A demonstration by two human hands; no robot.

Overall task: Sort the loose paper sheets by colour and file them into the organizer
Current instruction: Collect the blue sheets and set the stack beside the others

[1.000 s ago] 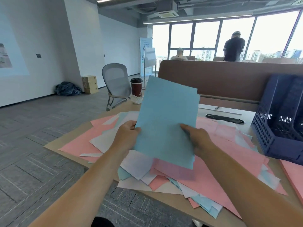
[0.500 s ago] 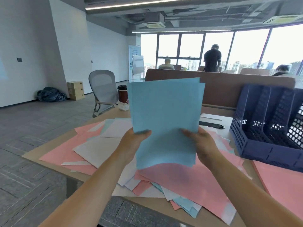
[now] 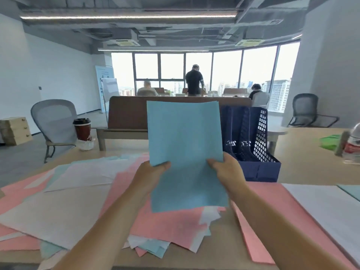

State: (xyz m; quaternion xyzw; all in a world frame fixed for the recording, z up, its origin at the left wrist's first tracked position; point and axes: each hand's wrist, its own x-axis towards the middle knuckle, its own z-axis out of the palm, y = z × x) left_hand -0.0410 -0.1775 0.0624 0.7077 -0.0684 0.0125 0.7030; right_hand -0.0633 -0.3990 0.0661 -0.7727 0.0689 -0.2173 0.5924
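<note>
No readable text is found. Print on the standing banner [image 3: 104,78] by the left wall is blurred; markings on the coffee cup [image 3: 82,129] and the bottle label [image 3: 351,148] at the counter's right edge cannot be made out.

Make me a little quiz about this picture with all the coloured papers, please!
1. True or false: both hands hold the blue sheets upright above the table.
2. Which colour of paper lies right under the held sheets? A) green B) pink C) yellow
3. Fill in: the dark blue organizer stands to the ____ of the held sheets.

Key:
1. True: the left hand and the right hand each pinch a side edge.
2. B: the pink sheets.
3. Right.
</note>
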